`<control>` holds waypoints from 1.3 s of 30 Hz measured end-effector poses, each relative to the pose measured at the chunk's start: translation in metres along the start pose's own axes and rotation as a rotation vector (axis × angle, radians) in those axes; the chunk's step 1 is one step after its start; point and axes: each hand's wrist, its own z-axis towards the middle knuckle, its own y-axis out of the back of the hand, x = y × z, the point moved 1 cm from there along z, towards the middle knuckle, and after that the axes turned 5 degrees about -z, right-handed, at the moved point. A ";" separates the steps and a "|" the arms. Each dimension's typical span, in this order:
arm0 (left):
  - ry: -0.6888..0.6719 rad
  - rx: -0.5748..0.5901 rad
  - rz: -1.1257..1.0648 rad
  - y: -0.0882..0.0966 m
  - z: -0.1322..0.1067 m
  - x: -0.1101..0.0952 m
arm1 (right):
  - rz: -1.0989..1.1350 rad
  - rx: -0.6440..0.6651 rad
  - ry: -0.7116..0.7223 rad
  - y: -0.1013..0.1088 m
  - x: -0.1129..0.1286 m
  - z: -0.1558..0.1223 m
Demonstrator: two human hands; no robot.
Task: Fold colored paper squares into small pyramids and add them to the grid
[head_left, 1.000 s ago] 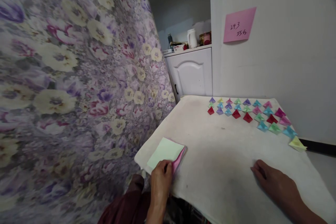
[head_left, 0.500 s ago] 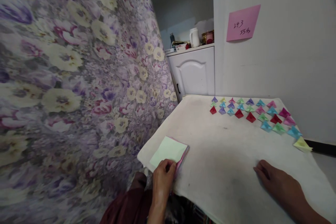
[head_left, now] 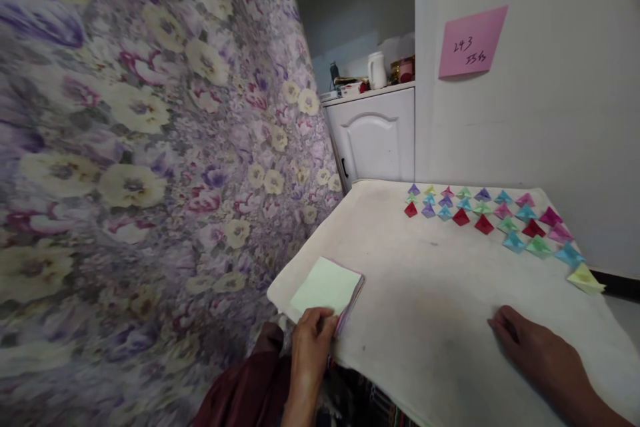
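Note:
My left hand [head_left: 310, 347] rests at the near corner of a stack of square coloured papers [head_left: 327, 287], pale green sheet on top, its fingers curled onto the stack's near edge. The stack lies at the left front corner of a white cloth-covered table [head_left: 430, 287]. My right hand [head_left: 533, 350] lies flat on the cloth at the front right, fingers together and stretched, holding nothing. Several small folded paper triangles [head_left: 487, 217] in red, blue, green, purple and pink stand in rows at the table's far right, with a yellow-green one [head_left: 584, 277] at the end.
A floral purple curtain [head_left: 140, 147] hangs close along the left. A white wall with a pink sticky note [head_left: 471, 42] stands behind the table. Beyond, a white cabinet [head_left: 375, 137] carries a white jug [head_left: 377, 71] and jars.
The view has shifted slightly, so everything sits a little more to the right. My left hand has slid a bit down to the stack's near corner. The right hand stays put.

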 end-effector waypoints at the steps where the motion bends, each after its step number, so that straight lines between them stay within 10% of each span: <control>1: 0.000 -0.004 0.005 0.000 -0.001 0.000 | 0.001 -0.001 -0.002 0.000 0.000 0.000; 26: 0.049 -0.035 -0.083 -0.001 -0.006 0.007 | -0.005 0.018 0.006 0.003 0.001 0.002; 39: 0.112 -0.350 -0.199 0.008 -0.004 0.004 | -0.007 0.006 0.032 0.002 0.000 0.001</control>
